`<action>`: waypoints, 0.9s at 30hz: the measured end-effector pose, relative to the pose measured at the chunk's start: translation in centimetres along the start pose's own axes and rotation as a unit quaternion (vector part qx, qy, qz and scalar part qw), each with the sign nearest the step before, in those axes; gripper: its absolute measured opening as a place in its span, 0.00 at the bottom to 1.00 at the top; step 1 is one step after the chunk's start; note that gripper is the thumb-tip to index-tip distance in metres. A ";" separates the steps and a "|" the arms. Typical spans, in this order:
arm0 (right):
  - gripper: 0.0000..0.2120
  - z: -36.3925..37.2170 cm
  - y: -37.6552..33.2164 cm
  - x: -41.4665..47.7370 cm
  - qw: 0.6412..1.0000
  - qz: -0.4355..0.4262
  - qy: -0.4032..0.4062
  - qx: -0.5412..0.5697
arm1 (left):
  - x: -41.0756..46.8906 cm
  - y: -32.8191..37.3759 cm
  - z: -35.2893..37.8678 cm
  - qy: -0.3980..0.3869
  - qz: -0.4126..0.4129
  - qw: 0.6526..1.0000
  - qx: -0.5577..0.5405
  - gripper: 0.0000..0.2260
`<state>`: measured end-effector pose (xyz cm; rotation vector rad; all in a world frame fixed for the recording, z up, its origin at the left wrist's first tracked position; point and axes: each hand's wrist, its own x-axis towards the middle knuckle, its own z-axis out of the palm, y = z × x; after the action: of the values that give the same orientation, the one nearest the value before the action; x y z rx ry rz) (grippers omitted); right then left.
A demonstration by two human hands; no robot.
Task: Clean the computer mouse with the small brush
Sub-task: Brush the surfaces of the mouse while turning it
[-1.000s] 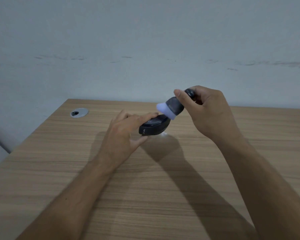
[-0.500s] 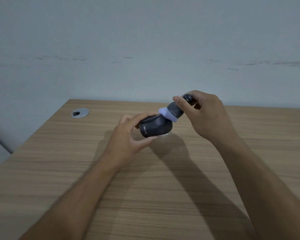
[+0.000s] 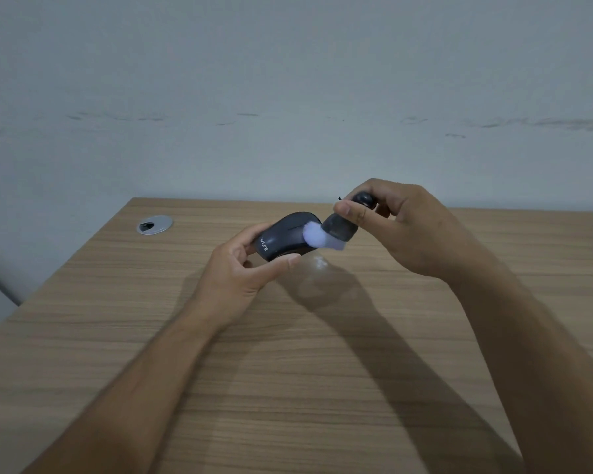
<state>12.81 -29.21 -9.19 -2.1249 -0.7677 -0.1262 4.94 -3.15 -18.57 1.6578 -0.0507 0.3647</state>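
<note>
A dark grey computer mouse (image 3: 285,236) with white lettering on its rear is held above the wooden desk (image 3: 288,371), tilted with its top facing me. My left hand (image 3: 243,275) grips it from below, thumb at the near side and fingers behind. My right hand (image 3: 394,227) holds a small brush (image 3: 338,227) with a dark handle and pale lilac bristles. The bristles press against the mouse's top right side.
A round silver cable grommet (image 3: 154,225) is set in the desk at the far left. A pale wall (image 3: 288,97) rises right behind the desk's far edge. The desk's left edge runs diagonally toward me.
My left hand has turned the mouse so its top faces me and lifted it slightly. The brush has come down from the mouse's front end onto its top surface.
</note>
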 end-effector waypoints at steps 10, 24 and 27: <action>0.15 0.9 0.2 0.2 0.999 0.041 0.024 -0.015 | 0.0 0.2 0.3 0.002 -0.019 1.000 -0.017 0.19; 0.20 0.1 -0.3 0.3 0.995 0.057 0.039 0.068 | 0.0 0.5 0.3 0.007 -0.014 0.999 -0.039 0.17; 0.17 1.0 -0.2 0.3 0.997 0.033 0.069 0.031 | 0.0 0.4 0.5 0.001 -0.004 0.999 -0.042 0.17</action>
<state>12.71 -28.21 -9.57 -2.0573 -0.6114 -0.2097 4.95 -3.65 -18.20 1.5739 -0.0576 0.3529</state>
